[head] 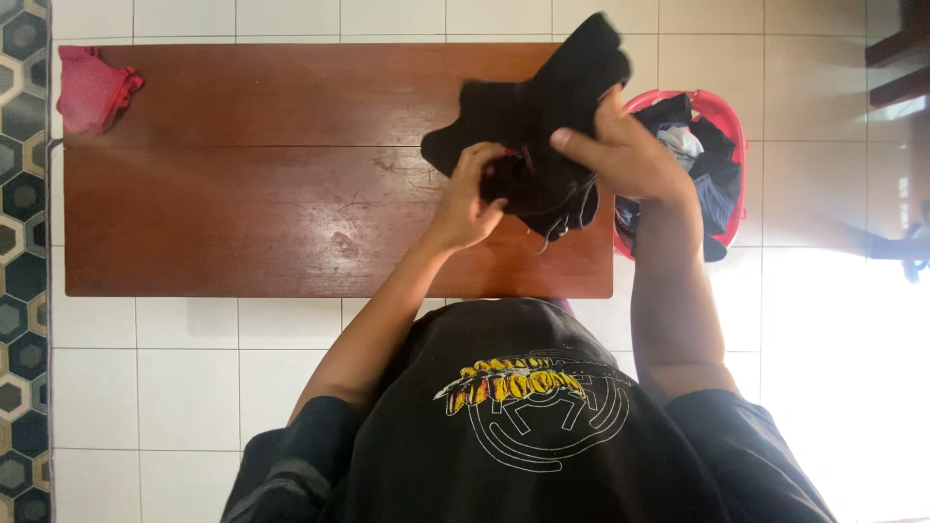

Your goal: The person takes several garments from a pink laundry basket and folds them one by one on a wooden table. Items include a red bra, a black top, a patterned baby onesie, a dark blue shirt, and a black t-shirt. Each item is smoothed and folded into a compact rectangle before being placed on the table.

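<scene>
Head view, looking straight down: a person in a dark printed shirt stands at a brown wooden table (291, 194); both hands hold a black garment (542, 126) above the table's right end. The left hand (472, 199) is curled shut around a bunched fold at the garment's lower edge; the right hand (625, 150) pinches an upper fold, thumb out along the cloth, fingers behind it. The garment is soft and limp, crumpled, one end sticking up and blurred, so its exact kind is hard to tell; a loose flap hangs below the hands, just over the table edge.

Risks, as a judgement: the cloth is held at only two bunched points, so a slack grip could let it slide off the table's near edge to the tiled floor (194, 387); the hanging flap could snag or drag.

Just beside the table's right end stands a pink plastic basket (733, 116), round-rimmed, heaped with dark and pale-blue clothes. At the far left corner lies a small crumpled pink cloth (92, 87). The tabletop is glossy, scuffed, grain visible; the floor is smooth white tile, with patterned tile along the left.
</scene>
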